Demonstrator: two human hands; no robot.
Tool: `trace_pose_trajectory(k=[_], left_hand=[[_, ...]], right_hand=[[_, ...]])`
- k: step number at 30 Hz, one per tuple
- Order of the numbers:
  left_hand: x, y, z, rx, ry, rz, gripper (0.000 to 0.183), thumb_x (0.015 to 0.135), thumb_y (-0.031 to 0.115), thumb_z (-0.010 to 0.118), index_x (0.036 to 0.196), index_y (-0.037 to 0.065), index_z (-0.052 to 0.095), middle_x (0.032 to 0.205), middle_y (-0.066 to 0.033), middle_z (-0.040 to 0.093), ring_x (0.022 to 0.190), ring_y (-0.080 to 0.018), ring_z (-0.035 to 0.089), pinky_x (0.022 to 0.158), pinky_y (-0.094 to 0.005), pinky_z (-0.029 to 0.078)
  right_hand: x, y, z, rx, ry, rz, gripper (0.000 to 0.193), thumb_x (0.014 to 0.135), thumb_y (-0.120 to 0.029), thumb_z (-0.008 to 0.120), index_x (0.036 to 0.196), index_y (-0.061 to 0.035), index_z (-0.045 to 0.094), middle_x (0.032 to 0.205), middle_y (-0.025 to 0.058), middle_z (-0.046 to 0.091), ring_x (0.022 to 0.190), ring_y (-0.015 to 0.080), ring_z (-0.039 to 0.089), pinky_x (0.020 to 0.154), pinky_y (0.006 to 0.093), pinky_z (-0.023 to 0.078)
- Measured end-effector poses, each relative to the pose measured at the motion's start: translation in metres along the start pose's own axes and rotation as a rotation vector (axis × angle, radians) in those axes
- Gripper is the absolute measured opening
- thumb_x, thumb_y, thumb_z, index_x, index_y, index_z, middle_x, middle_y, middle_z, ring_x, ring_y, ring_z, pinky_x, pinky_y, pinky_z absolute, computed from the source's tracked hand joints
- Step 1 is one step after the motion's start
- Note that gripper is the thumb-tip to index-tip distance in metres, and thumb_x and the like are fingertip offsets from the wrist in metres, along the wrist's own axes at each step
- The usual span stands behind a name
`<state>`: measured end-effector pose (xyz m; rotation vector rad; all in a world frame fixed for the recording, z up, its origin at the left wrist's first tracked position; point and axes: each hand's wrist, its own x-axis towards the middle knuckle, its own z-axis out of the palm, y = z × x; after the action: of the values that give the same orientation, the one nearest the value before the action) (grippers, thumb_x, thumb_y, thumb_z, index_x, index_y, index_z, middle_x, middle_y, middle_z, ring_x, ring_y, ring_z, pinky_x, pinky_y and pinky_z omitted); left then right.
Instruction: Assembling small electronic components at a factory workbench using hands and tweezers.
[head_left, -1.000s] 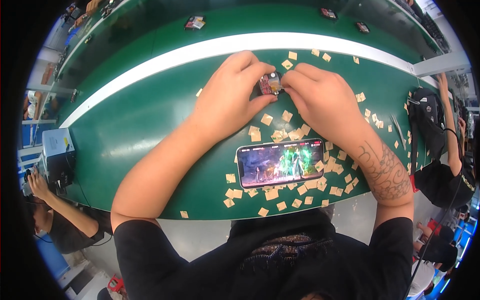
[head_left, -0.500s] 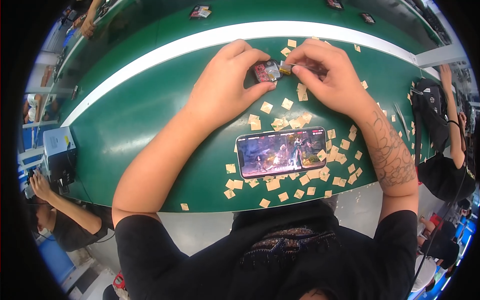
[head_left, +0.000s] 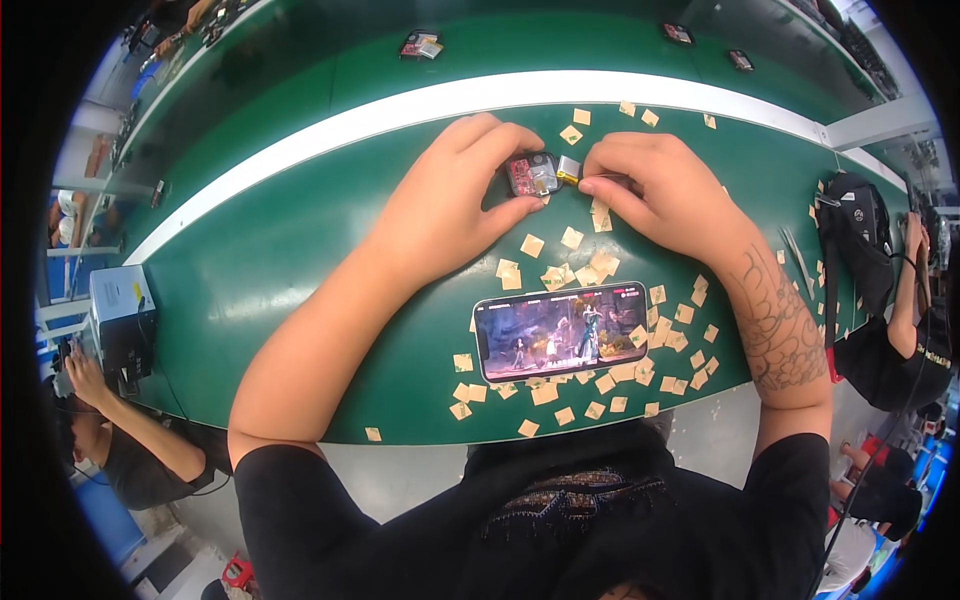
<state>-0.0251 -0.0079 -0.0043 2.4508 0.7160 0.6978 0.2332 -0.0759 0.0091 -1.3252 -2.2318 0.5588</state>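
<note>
At the far middle of the bench, my left hand point(head_left: 445, 195) is curled around a small black device casing point(head_left: 530, 174), thumb on its near edge and fingers on its far side. Red and grey parts show inside the open casing. Just right of it, my right hand point(head_left: 670, 185) pinches a small silver battery point(head_left: 568, 167) with a yellow strip at its near end. The battery stands tilted beside the casing's right edge. Between the right fingers is a slim dark thing I cannot make out. Any wires between battery and casing are too small to tell.
Many tan paper squares point(head_left: 597, 264) lie scattered over the green bench point(head_left: 250, 300). A phone point(head_left: 560, 332) with a lit screen lies nearer me. Tweezers point(head_left: 797, 262) and a black bag point(head_left: 860, 215) are at right. More devices point(head_left: 422, 45) sit beyond the white ledge point(head_left: 480, 88).
My right hand has come slightly nearer to me, and more of the battery's silver face shows. My left hand still holds the casing. The whole view has shifted a little.
</note>
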Motion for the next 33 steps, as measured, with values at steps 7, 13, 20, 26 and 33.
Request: trace_pose_trajectory(k=[7, 13, 20, 26, 33], left_hand=[[0.002, 0.003, 0.001, -0.002, -0.006, 0.028, 0.043, 0.082, 0.008, 0.090, 0.120, 0.004, 0.068, 0.108, -0.0092, 0.067, 0.096, -0.0266, 0.068, 0.087, -0.0373, 0.058], [0.001, 0.007, -0.001, 0.026, -0.018, 0.036, 0.035, 0.083, 0.008, 0.090, 0.113, 0.006, 0.072, 0.104, -0.0075, 0.065, 0.092, -0.0255, 0.067, 0.083, -0.0373, 0.058], [-0.001, 0.007, 0.000, 0.078, -0.039, 0.086, 0.028, 0.084, 0.009, 0.089, 0.110, 0.011, 0.079, 0.103, -0.0059, 0.066, 0.092, -0.0236, 0.068, 0.080, -0.0367, 0.058], [-0.002, 0.005, 0.001, 0.089, -0.038, 0.110, 0.028, 0.084, 0.010, 0.089, 0.110, 0.010, 0.079, 0.106, -0.0060, 0.068, 0.092, -0.0233, 0.070, 0.080, -0.0358, 0.059], [-0.003, 0.005, 0.002, 0.141, -0.023, 0.151, 0.027, 0.084, 0.011, 0.089, 0.109, 0.009, 0.079, 0.106, -0.0062, 0.069, 0.092, -0.0244, 0.070, 0.079, -0.0369, 0.060]], right_hand=[[0.004, -0.003, 0.014, -0.010, 0.201, 0.015, 0.019, 0.096, -0.018, 0.078, 0.107, -0.0071, 0.067, 0.094, 0.0115, 0.069, 0.096, 0.0320, 0.072, 0.082, 0.0430, 0.056], [0.007, 0.000, 0.013, 0.125, 0.092, 0.115, 0.019, 0.097, -0.005, 0.075, 0.113, -0.0019, 0.065, 0.097, 0.0063, 0.067, 0.085, 0.0140, 0.066, 0.075, 0.0301, 0.053], [0.008, 0.002, 0.011, 0.302, 0.035, 0.166, 0.016, 0.101, -0.001, 0.071, 0.116, 0.0007, 0.066, 0.097, 0.0049, 0.069, 0.090, 0.0085, 0.066, 0.079, 0.0248, 0.054], [0.002, 0.012, -0.002, 0.453, -0.018, 0.113, 0.020, 0.100, -0.002, 0.072, 0.120, 0.0001, 0.071, 0.097, 0.0023, 0.069, 0.085, 0.0061, 0.062, 0.076, 0.0251, 0.052], [0.005, -0.012, -0.001, 0.122, 0.061, 0.069, 0.020, 0.098, -0.001, 0.073, 0.118, -0.0002, 0.074, 0.094, 0.0082, 0.071, 0.078, 0.0138, 0.064, 0.073, 0.0290, 0.053]])
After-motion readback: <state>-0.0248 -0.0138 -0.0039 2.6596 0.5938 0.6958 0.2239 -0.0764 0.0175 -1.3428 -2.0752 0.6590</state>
